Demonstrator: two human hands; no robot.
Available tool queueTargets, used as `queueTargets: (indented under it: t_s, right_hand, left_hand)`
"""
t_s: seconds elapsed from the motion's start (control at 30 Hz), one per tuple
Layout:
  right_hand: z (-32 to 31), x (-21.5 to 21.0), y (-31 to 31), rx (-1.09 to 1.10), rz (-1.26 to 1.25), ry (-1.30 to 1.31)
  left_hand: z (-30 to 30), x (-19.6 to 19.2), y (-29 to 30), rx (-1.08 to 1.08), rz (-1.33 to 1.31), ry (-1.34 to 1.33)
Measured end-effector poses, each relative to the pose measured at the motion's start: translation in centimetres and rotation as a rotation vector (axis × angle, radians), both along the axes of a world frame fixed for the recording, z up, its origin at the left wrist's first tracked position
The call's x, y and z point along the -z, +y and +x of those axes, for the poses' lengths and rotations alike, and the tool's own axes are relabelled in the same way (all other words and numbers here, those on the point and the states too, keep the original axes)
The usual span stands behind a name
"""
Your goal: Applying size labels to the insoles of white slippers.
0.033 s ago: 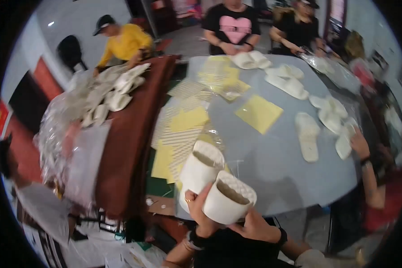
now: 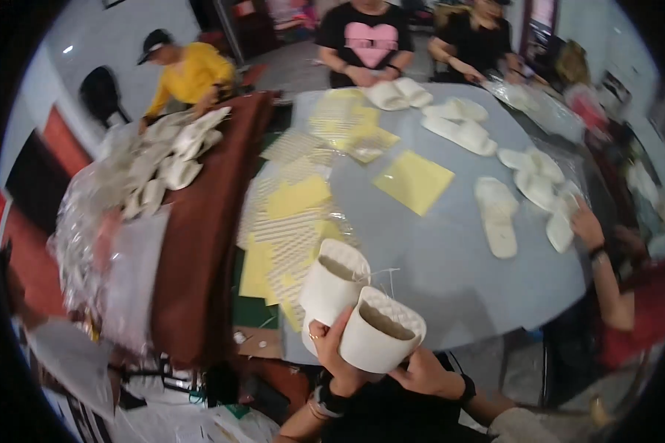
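Note:
I hold a pair of white slide slippers over the near edge of the grey table [image 2: 436, 295]. My left hand [image 2: 336, 351] is closed around them where the two meet; a ring and a dark wristband show on it. The left slipper [image 2: 319, 289] leans behind the right slipper [image 2: 369, 345], both with their openings facing up. At the lower right of the right slipper, my right hand [image 2: 428, 375] grips its edge, its fingertips partly hidden. A thin clear strand [image 2: 393, 279] sticks up behind the pair.
Yellow sheets [image 2: 414, 182] and striped sheets [image 2: 281, 255] lie on the table. A single white slipper [image 2: 497, 218] and several pairs lie farther right, where another person's hand [image 2: 587, 225] touches one. Left, a brown-covered table [image 2: 207, 244] bears slippers and clear plastic. Other people stand around.
The whole view has swung slightly right, so the tables and people sit farther left in the picture. Both hands keep the same hold on the slippers.

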State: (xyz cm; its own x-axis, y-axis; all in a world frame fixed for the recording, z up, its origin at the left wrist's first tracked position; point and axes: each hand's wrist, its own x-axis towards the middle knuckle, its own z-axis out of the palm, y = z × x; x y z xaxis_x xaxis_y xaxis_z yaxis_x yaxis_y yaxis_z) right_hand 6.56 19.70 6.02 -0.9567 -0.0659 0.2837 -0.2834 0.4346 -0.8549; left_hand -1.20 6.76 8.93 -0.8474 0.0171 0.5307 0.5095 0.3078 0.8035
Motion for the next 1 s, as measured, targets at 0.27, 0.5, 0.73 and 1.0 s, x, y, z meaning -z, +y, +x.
queueTargets:
  t_s: [0.27, 0.5, 0.73, 1.0]
  right_hand:
    - [2.2, 2.3, 7.8, 0.461, -0.512, -0.08]
    - [2.1, 2.6, 12.5, 0.823, 0.346, -0.117]
    - [3.9, 1.2, 9.0, 0.808, 0.331, -0.041]
    - [0.8, 0.0, 4.2, 0.432, -0.105, -0.047]
  left_hand:
    - [0.8, 2.9, 5.8, 0.461, -0.161, -0.303]
    - [-0.6, 3.9, 3.5, 0.538, -0.28, -0.185]
    - [1.1, 4.9, 0.0, 0.389, -0.314, -0.235]
    - [-1.7, 4.3, -0.2, 0.793, 1.458, -1.377]
